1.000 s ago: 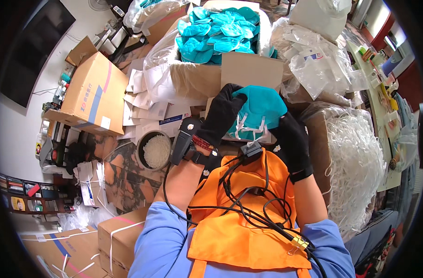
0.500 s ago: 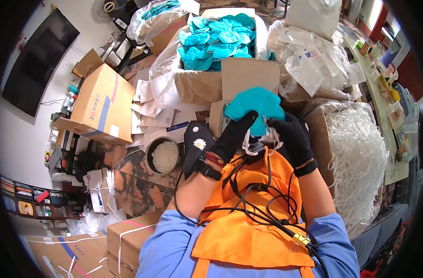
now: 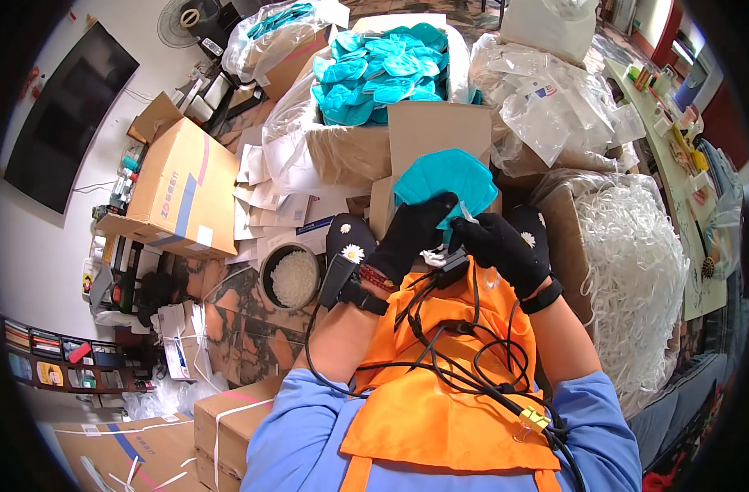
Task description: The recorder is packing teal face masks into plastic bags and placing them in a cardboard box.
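A teal folded face mask [image 3: 450, 176] is held over my lap in front of an open small carton. My left hand [image 3: 414, 234], in a black glove, is closed on the mask's lower left edge. White strap [image 3: 468, 213] shows at the mask's lower edge, beside the fingertips of my gloved right hand [image 3: 509, 252]. That hand is closed in a pinch on the strap. More white strap hangs below my left hand. The fingertips partly hide where the strap meets the mask.
Ahead stands a lined carton with many teal masks [image 3: 382, 78]. At right, a carton overflows with white straps [image 3: 628, 279]. A round pot of white bits [image 3: 294, 277] is by my left foot. Black cables [image 3: 448, 361] cross my orange apron. Plastic bags [image 3: 546, 107] lie at the back right.
My right hand has shifted from the mask's right edge to the strap at its lower edge. The mask has turned slightly and more of its face shows.
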Demonstrator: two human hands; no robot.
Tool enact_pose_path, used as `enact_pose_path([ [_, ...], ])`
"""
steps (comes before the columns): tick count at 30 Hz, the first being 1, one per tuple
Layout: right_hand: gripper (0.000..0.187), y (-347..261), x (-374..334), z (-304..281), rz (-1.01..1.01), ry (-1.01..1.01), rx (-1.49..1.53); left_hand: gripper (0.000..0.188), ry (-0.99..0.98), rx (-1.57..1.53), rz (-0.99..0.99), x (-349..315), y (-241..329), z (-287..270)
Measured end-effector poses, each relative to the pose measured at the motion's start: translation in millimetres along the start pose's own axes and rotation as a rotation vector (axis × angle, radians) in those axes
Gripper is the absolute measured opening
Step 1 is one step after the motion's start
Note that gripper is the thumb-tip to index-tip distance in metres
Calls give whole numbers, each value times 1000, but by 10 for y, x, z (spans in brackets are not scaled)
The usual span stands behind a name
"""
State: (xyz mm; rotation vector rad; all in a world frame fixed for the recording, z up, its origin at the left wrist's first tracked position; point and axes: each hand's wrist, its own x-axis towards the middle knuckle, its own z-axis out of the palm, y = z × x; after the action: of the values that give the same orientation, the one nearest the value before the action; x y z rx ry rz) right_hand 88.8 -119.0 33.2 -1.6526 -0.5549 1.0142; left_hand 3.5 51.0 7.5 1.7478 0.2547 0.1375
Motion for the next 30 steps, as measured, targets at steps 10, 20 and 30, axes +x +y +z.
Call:
enact_pose_path([
  [10, 21, 304, -52, -154, -413, 405, -356, 27, 280, 304, 469, -148, -433, 549],
  [20, 34, 616, -116, -1278, -672, 550, -157, 29, -291, -1224, -343, -313, 141, 887],
  [30, 20, 272, -153, -149, -364, 370, 153, 34, -659, -1448, -189, -232, -92, 837],
])
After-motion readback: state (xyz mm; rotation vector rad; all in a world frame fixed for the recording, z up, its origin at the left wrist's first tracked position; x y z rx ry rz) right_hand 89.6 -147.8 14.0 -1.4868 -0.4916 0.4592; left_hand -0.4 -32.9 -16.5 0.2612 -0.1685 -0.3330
